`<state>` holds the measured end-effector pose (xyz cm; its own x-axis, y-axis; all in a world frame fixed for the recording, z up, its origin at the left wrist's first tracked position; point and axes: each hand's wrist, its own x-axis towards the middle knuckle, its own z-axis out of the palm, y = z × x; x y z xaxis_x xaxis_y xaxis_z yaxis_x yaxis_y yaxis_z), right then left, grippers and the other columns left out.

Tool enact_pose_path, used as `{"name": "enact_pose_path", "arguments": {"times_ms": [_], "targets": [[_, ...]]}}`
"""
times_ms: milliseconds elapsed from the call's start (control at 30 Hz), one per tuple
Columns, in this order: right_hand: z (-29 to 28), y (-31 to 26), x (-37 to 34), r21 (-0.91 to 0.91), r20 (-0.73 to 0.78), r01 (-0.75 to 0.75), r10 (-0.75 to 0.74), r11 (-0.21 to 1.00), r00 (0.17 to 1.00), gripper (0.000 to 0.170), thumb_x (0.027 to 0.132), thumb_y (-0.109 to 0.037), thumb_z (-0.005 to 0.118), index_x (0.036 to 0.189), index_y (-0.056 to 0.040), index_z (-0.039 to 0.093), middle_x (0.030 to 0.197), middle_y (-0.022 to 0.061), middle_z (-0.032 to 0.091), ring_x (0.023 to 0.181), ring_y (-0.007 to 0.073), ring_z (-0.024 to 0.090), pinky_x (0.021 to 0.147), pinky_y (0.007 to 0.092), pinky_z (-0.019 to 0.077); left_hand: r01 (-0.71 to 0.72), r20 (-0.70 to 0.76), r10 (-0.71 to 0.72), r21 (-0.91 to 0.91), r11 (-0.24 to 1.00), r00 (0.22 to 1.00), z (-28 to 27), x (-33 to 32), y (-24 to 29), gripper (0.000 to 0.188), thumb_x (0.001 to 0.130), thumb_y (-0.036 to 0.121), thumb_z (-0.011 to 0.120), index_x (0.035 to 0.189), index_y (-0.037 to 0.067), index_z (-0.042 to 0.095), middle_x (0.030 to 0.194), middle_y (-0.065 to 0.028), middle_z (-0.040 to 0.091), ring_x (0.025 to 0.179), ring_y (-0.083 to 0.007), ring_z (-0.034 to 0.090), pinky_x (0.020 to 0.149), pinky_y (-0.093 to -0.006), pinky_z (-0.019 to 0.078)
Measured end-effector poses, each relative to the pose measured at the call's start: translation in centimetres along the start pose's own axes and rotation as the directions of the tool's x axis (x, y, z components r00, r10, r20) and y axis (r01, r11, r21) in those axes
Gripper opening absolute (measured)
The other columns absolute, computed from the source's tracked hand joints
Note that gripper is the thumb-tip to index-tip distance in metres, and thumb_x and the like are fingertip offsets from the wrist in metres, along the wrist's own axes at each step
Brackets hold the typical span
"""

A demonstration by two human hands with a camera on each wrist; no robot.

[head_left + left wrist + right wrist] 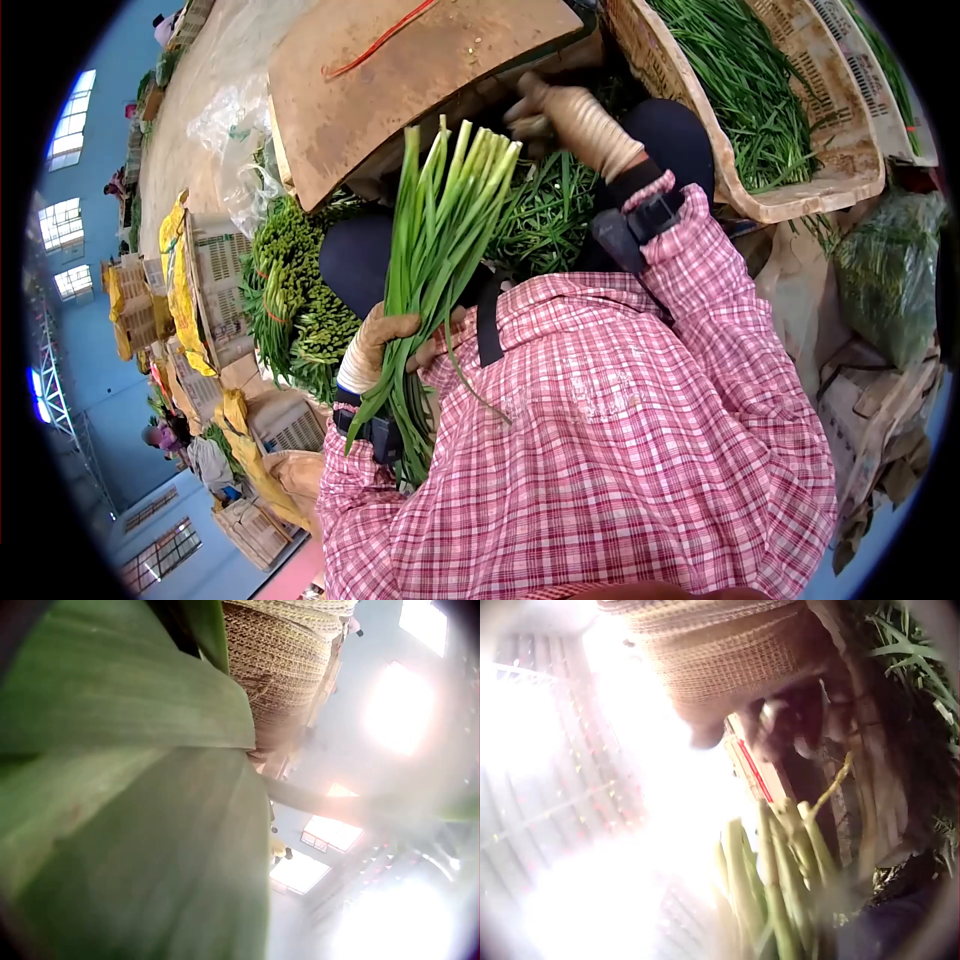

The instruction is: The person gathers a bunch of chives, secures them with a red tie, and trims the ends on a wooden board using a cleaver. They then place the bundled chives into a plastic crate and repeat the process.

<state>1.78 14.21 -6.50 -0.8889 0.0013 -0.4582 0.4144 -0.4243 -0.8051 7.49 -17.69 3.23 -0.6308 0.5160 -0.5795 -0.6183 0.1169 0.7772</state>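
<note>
My gloved left hand [375,345] grips a bunch of long, flat-leaved greens [445,230] by its leafy lower part. The pale cut stalk ends point up and away from my body. Broad green leaves [150,825] fill much of the left wrist view beside the knitted glove. My gloved right hand [585,120] is raised just beyond the stalk ends, blurred, with fingers loosely bent and nothing showing in them. In the right wrist view, a thin yellowish strip [832,786] sticks out from the pale stalks [780,877] below that hand.
A brown board [400,90] with a red strip [380,40] lies in front. Loose greens [545,215] lie between the knees. At left are tied green bundles [300,290]; at right, a plastic crate [765,205] holds more greens, near a clear bag of greens [890,270].
</note>
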Motion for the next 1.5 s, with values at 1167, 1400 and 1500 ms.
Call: {"name": "enact_pose_path", "arguments": {"times_ms": [1167,1400,1500], "targets": [[1.0,-0.4,-2.7,0.617,0.199,0.268,-0.476,0.740,0.856,0.061,0.083,-0.024,0.071,0.133,-0.0011,0.045,0.121,0.0157,0.059,0.112,0.0291,0.059,0.098,0.0433,0.0483,0.285,0.351,-0.265,-0.005,0.958,0.898,0.7,6.2,0.8,0.040,0.083,0.006,0.058,0.121,-0.006,0.051,0.097,-0.0183,0.066,0.052,-0.0138,0.053,0.048,-0.0253,0.0455],[-0.9,-3.6,-5.0,0.630,0.143,0.255,-0.433,0.733,0.890,0.032,0.083,-0.018,0.065,0.107,0.0022,0.060,0.105,0.0174,0.066,0.104,0.0307,0.063,0.093,0.0416,0.0513,0.167,0.489,-0.229,0.167,0.972,0.841,2.8,8.8,2.4,0.035,0.084,-0.002,0.063,0.117,0.006,0.054,0.104,-0.0181,0.067,0.091,-0.0243,0.066,0.084,-0.0324,0.0508],[-1.2,-4.3,-6.3,0.567,0.113,0.318,-0.454,0.760,0.884,0.032,0.083,-0.017,0.065,0.108,0.0021,0.060,0.101,0.0159,0.066,0.100,0.0305,0.064,0.091,0.0406,0.0522,-0.553,0.734,0.242,0.213,0.806,0.635,3.3,9.9,1.6,0.037,0.083,-0.004,0.065,0.115,0.009,0.052,0.108,-0.0161,0.066,0.103,-0.0248,0.063,0.090,-0.0367,0.0476]]}}
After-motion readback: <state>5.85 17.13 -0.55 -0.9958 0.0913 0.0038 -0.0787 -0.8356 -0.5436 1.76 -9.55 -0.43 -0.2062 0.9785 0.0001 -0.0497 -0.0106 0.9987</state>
